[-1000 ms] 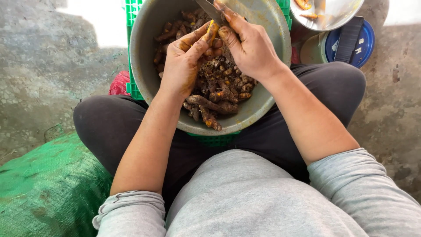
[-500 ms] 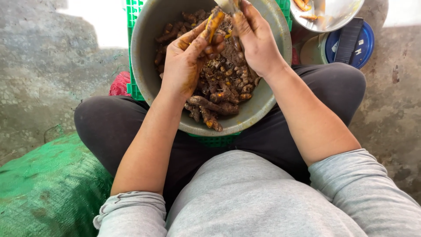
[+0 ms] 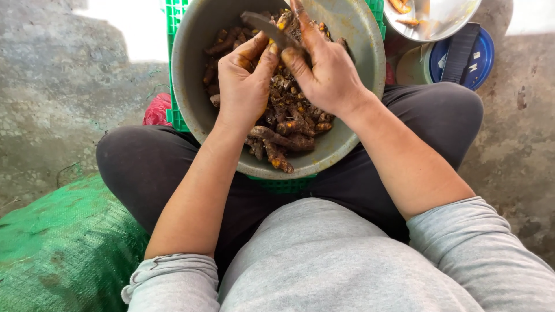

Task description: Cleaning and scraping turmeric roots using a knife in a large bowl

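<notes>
Fingers of right hand (image 3: 329,72) gripping knife (image 3: 269,29), left hand (image 3: 243,86) pinching root (mostly hidden), bowl (image 3: 358,52) rim cropped

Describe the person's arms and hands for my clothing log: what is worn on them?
Both forearms are bare, with light grey sleeves pushed up to about the elbows. The left hand and right hand wear no gloves; yellow-orange stains mark the fingertips. No watch, ring or bracelet shows.
</notes>
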